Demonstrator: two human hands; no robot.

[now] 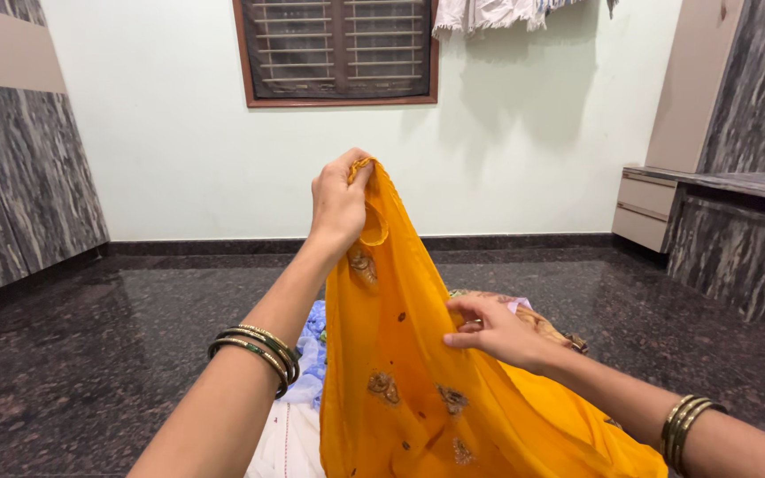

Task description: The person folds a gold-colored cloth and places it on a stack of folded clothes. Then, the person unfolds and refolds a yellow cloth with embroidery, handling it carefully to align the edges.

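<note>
Left side of the room: a dark marbled cupboard (pixel 11 159) stands against the wall, above a polished black stone floor (pixel 90 354).

My left hand (pixel 338 204) is raised at arm's length, bangles (pixel 258 350) on the forearm. Its grip is closed tight, fingers and thumb pinched on the top hem of the orange cloth (pixel 400 354), which hangs straight down from that point. A white and a pale blue garment (pixel 298 416) lie on the floor beneath my left arm, partly hidden by the cloth.

The orange cloth is thin and soft; I judge it light, limp and somewhat slippery, with no stiffness of its own. Small embroidered motifs are scattered over it, and these could snag, so the plain hem and side edge are the sound places to hold. It drapes from my left hand down toward my lap, in front of me and clear of the floor at its upper part.

My right hand (pixel 498 332) sits lower and nearer, its grip closed lightly, fingertips nipping a fold at the cloth's right edge. Bangles also circle the right wrist.

Beyond: a pale wall, a barred window (pixel 338 49) with a brown frame, laundry (pixel 489 13) hung near it, and at far right a marbled desk (pixel 728 221) with drawers.
</note>
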